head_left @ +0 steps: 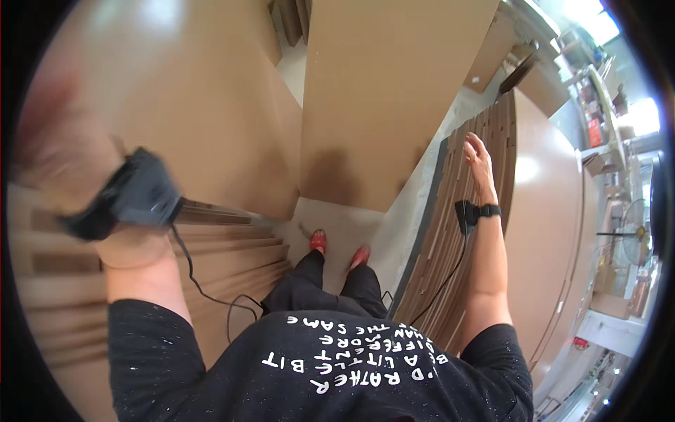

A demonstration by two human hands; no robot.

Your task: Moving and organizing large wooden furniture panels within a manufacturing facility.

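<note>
My right hand (478, 160) rests with fingers apart on the edge of a tall stack of flat brown cardboard sheets (450, 232) at my right. A black wrist device (472, 212) with a cable sits on that wrist. My left hand (60, 165) is raised at the far left and blurred; whether it holds anything cannot be made out. A bigger black device (130, 197) with a cable is strapped at its wrist. It is close to another stack of cardboard sheets (232, 239) on my left.
I stand in a narrow gap between the two stacks, red shoes (320, 241) on a cardboard-covered floor. A large upright cardboard sheet (380, 91) stands ahead, another (204, 98) at left. Shelves, a fan (636, 235) and clutter fill the far right.
</note>
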